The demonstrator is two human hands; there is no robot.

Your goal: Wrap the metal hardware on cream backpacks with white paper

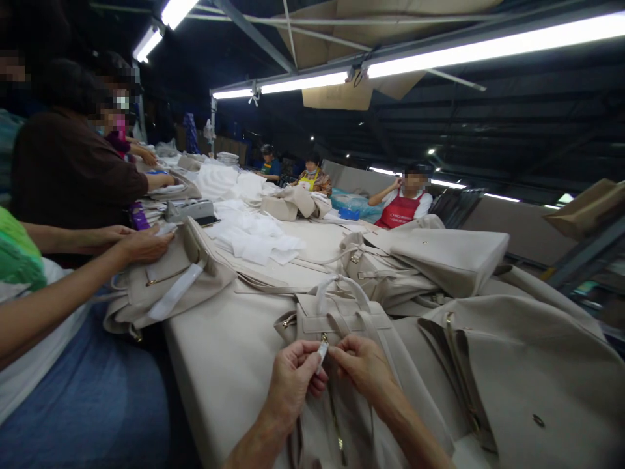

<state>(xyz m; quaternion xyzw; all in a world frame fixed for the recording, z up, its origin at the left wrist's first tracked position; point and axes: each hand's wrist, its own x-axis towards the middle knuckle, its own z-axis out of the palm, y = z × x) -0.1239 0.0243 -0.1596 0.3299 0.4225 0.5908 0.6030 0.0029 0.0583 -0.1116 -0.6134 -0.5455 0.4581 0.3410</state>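
A beige backpack (pixel 351 319) with a top handle lies in front of me, a gold-toothed zipper running down its middle. My left hand (pixel 295 378) pinches a small white wrapped zipper pull (pixel 322 352) just below the gold slider (pixel 324 337). Close beside it, my right hand (pixel 364 365) has thumb and index finger pressed together at the wrapping's right side. Whether a bit of the wrapping is between those fingertips is too small to tell. Both wrists rest over the lower part of the bag.
More beige bags (pixel 532 365) are heaped to my right. At left, a co-worker's hands (pixel 146 244) work over another beige bag (pixel 170 286). White tissue sheets (pixel 263 234) cover the table's middle. Other people sit around the far side, including one in a red apron (pixel 400 210).
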